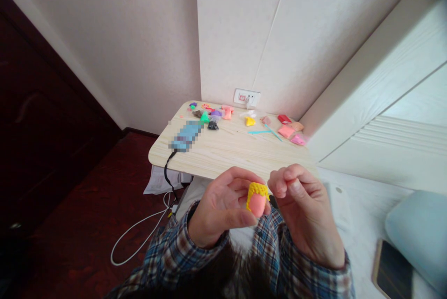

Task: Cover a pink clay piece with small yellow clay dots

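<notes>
Between the thumb and fingers of my left hand (226, 206) is a small clay figure (258, 204), a smooth pink oval with bumpy yellow clay over its top and down its side. Just right of it, apart from the figure, my right hand (302, 203) is raised with thumb and fingertips pinched together. Whatever may be in that pinch is hidden or too small to name. Both hands are in front of the table's near edge, above my lap.
The light wooden table (223, 154) carries a phone (186, 136) with a black cable, yellow clay (250, 121), blue sticks (260, 132) and several coloured clay packets (286, 131). Behind it is a wall socket (247, 97). Another phone (393, 268) lies on white cloth at right.
</notes>
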Demonstrator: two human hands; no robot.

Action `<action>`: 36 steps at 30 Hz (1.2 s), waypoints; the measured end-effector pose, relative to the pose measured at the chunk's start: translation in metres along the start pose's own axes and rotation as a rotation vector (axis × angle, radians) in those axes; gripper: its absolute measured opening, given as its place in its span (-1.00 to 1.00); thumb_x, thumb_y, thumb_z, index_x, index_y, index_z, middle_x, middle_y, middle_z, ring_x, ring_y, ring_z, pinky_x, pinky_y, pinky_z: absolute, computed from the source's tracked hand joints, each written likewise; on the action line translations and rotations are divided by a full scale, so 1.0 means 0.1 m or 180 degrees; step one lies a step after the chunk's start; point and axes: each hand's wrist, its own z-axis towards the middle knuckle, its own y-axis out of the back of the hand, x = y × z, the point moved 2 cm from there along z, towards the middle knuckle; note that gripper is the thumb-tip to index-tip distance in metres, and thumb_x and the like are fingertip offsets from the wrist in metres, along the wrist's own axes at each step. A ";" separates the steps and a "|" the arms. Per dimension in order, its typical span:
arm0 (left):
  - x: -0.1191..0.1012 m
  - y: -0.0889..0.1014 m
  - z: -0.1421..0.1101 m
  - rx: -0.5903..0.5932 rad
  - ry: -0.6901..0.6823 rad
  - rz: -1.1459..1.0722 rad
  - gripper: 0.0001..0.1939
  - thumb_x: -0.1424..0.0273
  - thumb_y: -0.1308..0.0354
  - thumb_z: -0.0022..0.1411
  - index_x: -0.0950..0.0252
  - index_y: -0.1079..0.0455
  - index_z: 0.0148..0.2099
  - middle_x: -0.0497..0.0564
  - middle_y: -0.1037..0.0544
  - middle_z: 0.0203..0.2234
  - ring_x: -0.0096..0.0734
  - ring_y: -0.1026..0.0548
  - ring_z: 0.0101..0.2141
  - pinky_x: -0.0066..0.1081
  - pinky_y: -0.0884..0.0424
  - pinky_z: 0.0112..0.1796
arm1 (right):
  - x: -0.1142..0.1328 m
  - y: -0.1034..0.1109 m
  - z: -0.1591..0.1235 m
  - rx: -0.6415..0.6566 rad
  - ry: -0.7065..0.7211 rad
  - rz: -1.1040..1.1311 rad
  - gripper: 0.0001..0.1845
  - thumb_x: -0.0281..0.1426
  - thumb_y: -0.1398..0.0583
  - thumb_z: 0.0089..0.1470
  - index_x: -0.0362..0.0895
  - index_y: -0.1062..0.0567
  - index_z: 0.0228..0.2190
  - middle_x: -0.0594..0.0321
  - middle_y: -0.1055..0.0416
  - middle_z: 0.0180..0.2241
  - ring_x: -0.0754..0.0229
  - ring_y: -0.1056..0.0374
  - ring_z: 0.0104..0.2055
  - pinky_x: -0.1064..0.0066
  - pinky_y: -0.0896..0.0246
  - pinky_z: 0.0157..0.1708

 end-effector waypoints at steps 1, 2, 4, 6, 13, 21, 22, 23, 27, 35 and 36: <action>0.00 0.00 0.00 0.0004 0.0007 -0.0005 -0.58 0.34 -0.60 0.01 0.28 -0.54 -0.11 -0.07 -0.59 -0.40 -0.49 -0.55 -0.40 -0.48 -0.44 -0.30 | 0.00 0.00 0.00 0.0009 0.0012 0.0025 -0.75 -0.17 -0.52 0.02 -0.03 -0.65 -0.46 0.39 -0.35 -0.62 0.31 -0.20 -0.55 0.50 -0.13 -0.55; 0.00 0.00 0.01 0.0011 0.0006 -0.0008 -0.57 0.34 -0.60 0.02 0.27 -0.53 -0.11 -0.07 -0.59 -0.40 -0.50 -0.54 -0.40 -0.49 -0.44 -0.30 | 0.00 0.00 0.01 0.0012 0.0024 0.0036 -0.71 -0.15 -0.52 0.02 -0.04 -0.62 -0.48 0.39 -0.33 -0.63 0.31 -0.16 -0.56 0.49 -0.11 -0.55; 0.00 0.00 0.01 0.0037 -0.0024 -0.0004 -0.58 0.34 -0.59 0.02 0.27 -0.53 -0.11 -0.08 -0.59 -0.40 -0.50 -0.54 -0.40 -0.49 -0.43 -0.30 | 0.01 -0.01 0.01 0.0049 0.0011 0.0053 -0.63 -0.10 -0.49 0.04 -0.05 -0.56 -0.52 0.40 -0.28 -0.63 0.30 -0.10 -0.56 0.46 -0.06 -0.56; 0.00 0.00 0.02 0.0033 -0.0042 0.0018 -0.59 0.34 -0.59 0.02 0.28 -0.53 -0.12 -0.08 -0.59 -0.40 -0.50 -0.54 -0.40 -0.48 -0.43 -0.30 | 0.01 -0.02 0.01 0.0126 -0.0052 0.0083 -0.58 -0.05 -0.46 0.07 -0.05 -0.51 -0.53 0.40 -0.25 -0.63 0.28 -0.06 -0.56 0.43 -0.05 -0.57; 0.00 -0.01 0.00 -0.0054 -0.0035 0.0118 -0.55 0.29 -0.60 -0.01 0.28 -0.50 -0.14 -0.08 -0.56 -0.42 -0.48 -0.53 -0.42 -0.44 -0.43 -0.31 | -0.02 0.00 0.00 0.0082 -0.0103 0.0014 -0.66 -0.11 -0.48 0.07 -0.05 -0.56 -0.49 0.41 -0.21 -0.64 0.29 -0.02 -0.57 0.42 0.04 -0.57; 0.00 0.00 0.02 -0.0022 -0.0047 0.0088 -0.56 0.31 -0.60 0.00 0.28 -0.52 -0.13 -0.08 -0.57 -0.43 -0.48 -0.52 -0.42 -0.46 -0.41 -0.31 | 0.00 -0.04 -0.02 0.0166 -0.0082 0.0152 -0.54 0.00 -0.41 0.12 -0.05 -0.47 -0.54 0.45 -0.12 -0.65 0.28 0.08 -0.58 0.40 0.07 -0.56; 0.00 0.01 0.02 -0.0037 -0.0045 0.0091 -0.56 0.31 -0.60 0.00 0.28 -0.52 -0.13 -0.07 -0.57 -0.43 -0.48 -0.52 -0.42 -0.45 -0.41 -0.32 | 0.01 -0.04 -0.02 0.0180 -0.0086 0.0163 -0.51 0.03 -0.41 0.11 -0.05 -0.45 -0.54 0.45 -0.11 -0.65 0.28 0.09 -0.57 0.40 0.08 -0.56; 0.00 0.01 0.02 -0.0059 -0.0024 0.0099 -0.55 0.29 -0.61 -0.02 0.28 -0.51 -0.13 -0.07 -0.57 -0.42 -0.47 -0.52 -0.43 -0.44 -0.42 -0.32 | 0.01 -0.05 -0.02 0.0193 -0.0085 0.0158 -0.51 0.03 -0.42 0.10 -0.05 -0.44 -0.54 0.45 -0.11 -0.64 0.28 0.10 -0.57 0.39 0.08 -0.55; -0.01 0.00 0.01 -0.0113 0.0034 0.0146 -0.51 0.24 -0.62 -0.05 0.28 -0.49 -0.15 -0.07 -0.56 -0.42 -0.45 -0.51 -0.44 -0.40 -0.44 -0.31 | 0.03 -0.05 -0.04 0.0255 0.0065 -0.0015 -0.59 -0.05 -0.44 0.12 -0.04 -0.50 -0.52 0.43 -0.14 -0.61 0.26 0.02 -0.54 0.38 0.06 -0.52; 0.01 -0.04 0.00 -0.0013 0.0139 0.0130 -0.53 0.11 -0.56 0.03 0.31 -0.53 -0.18 -0.05 -0.56 -0.42 -0.45 -0.49 -0.43 -0.39 -0.43 -0.28 | 0.08 -0.09 -0.15 0.0249 0.0444 -0.0242 -0.78 -0.14 -0.49 0.07 0.05 -0.66 -0.47 0.29 -0.35 -0.31 0.17 -0.25 -0.26 0.34 -0.18 -0.32; 0.01 -0.04 0.00 -0.0010 0.0136 0.0116 -0.54 0.12 -0.56 0.05 0.31 -0.54 -0.17 -0.04 -0.56 -0.41 -0.45 -0.49 -0.41 -0.38 -0.43 -0.26 | 0.08 -0.10 -0.17 0.0352 0.0422 -0.0288 -0.82 -0.16 -0.48 0.09 0.08 -0.68 -0.45 0.27 -0.37 -0.30 0.14 -0.25 -0.23 0.33 -0.20 -0.28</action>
